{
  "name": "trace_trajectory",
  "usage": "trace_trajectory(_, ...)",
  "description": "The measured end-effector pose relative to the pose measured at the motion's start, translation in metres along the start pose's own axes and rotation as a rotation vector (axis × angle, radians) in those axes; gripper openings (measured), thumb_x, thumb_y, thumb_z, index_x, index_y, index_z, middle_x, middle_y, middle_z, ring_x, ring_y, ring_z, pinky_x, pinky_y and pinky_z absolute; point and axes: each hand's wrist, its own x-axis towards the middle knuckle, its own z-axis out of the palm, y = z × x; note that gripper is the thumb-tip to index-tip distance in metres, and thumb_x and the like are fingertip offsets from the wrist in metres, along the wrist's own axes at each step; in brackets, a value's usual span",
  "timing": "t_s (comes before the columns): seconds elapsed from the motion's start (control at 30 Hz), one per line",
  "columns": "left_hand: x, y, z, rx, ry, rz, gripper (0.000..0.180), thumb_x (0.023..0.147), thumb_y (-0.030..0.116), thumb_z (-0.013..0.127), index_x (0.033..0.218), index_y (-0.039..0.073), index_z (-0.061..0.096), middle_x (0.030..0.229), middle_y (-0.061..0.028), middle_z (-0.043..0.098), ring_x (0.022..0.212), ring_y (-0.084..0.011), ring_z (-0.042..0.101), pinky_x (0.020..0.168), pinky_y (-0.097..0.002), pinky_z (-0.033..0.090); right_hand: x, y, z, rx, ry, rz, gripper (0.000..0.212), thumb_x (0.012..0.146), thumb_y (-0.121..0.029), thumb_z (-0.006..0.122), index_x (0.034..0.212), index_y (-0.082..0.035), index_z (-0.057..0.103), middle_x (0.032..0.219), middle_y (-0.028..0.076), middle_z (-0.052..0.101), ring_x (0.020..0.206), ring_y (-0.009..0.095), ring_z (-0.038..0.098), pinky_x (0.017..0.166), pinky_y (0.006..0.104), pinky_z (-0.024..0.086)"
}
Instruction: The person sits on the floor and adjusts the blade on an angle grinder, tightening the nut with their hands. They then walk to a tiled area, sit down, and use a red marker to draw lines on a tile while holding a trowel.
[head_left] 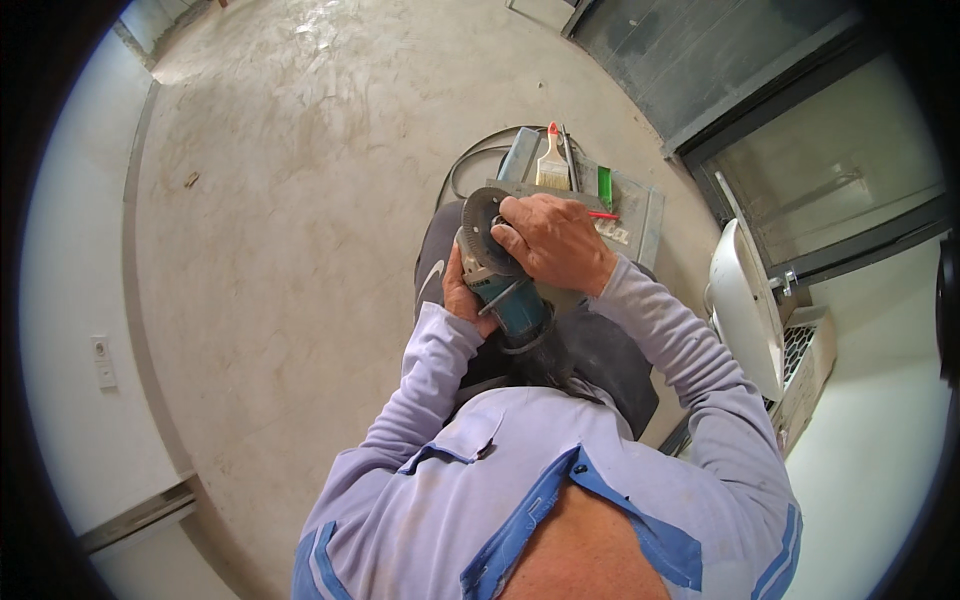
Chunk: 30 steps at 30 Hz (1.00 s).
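A teal angle grinder [519,312] rests between my thighs, its head pointing away from me and its rear end close to my belly. On its head sits a round grey cutting disc [478,217] with small holes near the middle. My left hand [464,293] is wrapped round the grinder's head from the left side. Curled over the face of the disc, the fingers of my right hand [556,240] pinch at its centre. The hub under those fingertips is mostly hidden. A side handle [504,297] sticks out across the teal body.
Beyond my knees lies a board [633,192] with a paintbrush [552,168], a green piece [604,187] and a red stick-like piece [603,215]. A black cable [455,172] loops beside it. To the right, a white basin-like object [745,300] leans near a dark-framed door [820,180].
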Motion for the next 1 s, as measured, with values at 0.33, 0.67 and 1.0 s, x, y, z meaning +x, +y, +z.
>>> trace_trajectory(0.33, -0.038, 0.056, 0.083, 0.492, -0.133, 0.115, 0.06, 0.097, 0.049, 0.039, 0.131, 0.002, 0.05, 0.114, -0.0148, 0.064, 0.099, -0.0244, 0.066, 0.086, -0.0386, 0.056, -0.002, -0.007, -0.034, 0.485, 0.264, 0.045, 0.02, 0.09, -0.016, 0.054, 0.099, 0.001, 0.052, 0.081, 0.022, 0.054, 0.074, 0.042, 0.056, 0.066, 0.0452, 0.044)
trace_trajectory(0.67, -0.059, 0.048, 0.049, 0.674, -0.413, 0.023, 0.083, 0.071, 0.049, 0.077, 0.129, 0.0, 0.045, 0.118, -0.0118, 0.06, 0.107, -0.0198, 0.061, 0.093, -0.0342, 0.05, -0.031, -0.017, -0.033, 0.67, 0.13, -0.177, 0.024, 0.086, -0.012, 0.05, 0.103, 0.005, 0.051, 0.084, 0.02, 0.053, 0.075, 0.039, 0.055, 0.07, 0.0437, 0.045)
trace_trajectory(1.0, -0.075, 0.021, 0.052, 0.684, -0.321, 0.153, 0.089, 0.06, 0.057, 0.084, 0.117, 0.002, 0.043, 0.105, -0.0106, 0.061, 0.098, -0.0189, 0.061, 0.086, -0.0323, 0.05, -0.038, -0.013, -0.023, 0.828, 0.034, -0.22, 0.029, 0.093, -0.02, 0.05, 0.108, 0.005, 0.053, 0.093, 0.021, 0.057, 0.081, 0.038, 0.057, 0.074, 0.0432, 0.046)
